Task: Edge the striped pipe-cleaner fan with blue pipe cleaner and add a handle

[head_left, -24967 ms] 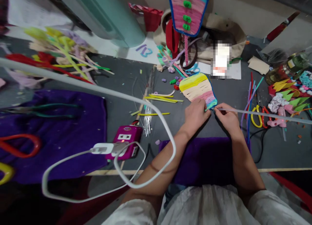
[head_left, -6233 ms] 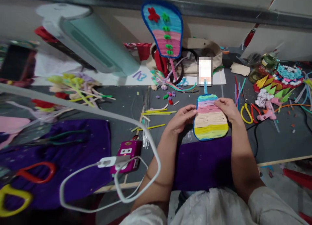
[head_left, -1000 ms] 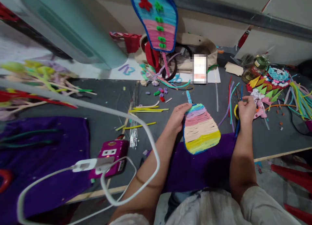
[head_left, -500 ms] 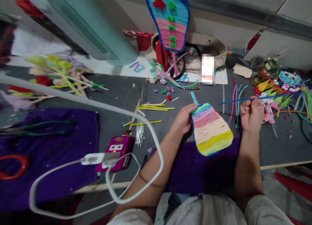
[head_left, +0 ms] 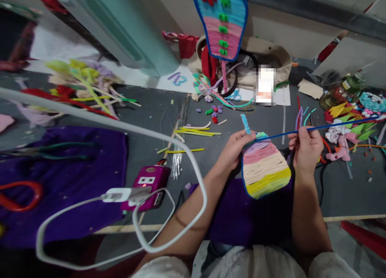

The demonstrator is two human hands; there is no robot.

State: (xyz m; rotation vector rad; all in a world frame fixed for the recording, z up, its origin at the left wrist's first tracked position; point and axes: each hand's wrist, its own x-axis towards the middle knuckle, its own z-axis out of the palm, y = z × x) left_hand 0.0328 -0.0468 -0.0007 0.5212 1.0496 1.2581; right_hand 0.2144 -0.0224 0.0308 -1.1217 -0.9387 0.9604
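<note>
My left hand (head_left: 235, 149) pinches the narrow top of a striped pipe-cleaner panel (head_left: 265, 165), whose bands run from teal and lilac through pink and cream to yellow, with blue edging. A light-blue fuzzy stem (head_left: 245, 123) sticks up from that top. Between thumb and fingers, my right hand (head_left: 306, 147) grips a long blue pipe cleaner (head_left: 340, 125). Its near end lies across the panel's top at my left fingertips; whether the left hand pinches it too, I cannot tell. Behind stands a similar finished-looking panel (head_left: 221, 25) with green and red pieces.
A white cable (head_left: 169, 143) loops in front of my left forearm, by a magenta power adapter (head_left: 147, 187). Pliers (head_left: 57, 149) and orange-handled scissors (head_left: 21, 195) lie on purple cloth (head_left: 99, 181). A pink glue gun (head_left: 340, 149) and glass jar (head_left: 340, 89) are at right.
My right hand has brought the blue pipe cleaner leftward, so its end now meets the panel's top at my left hand. The camera view has shifted slightly.
</note>
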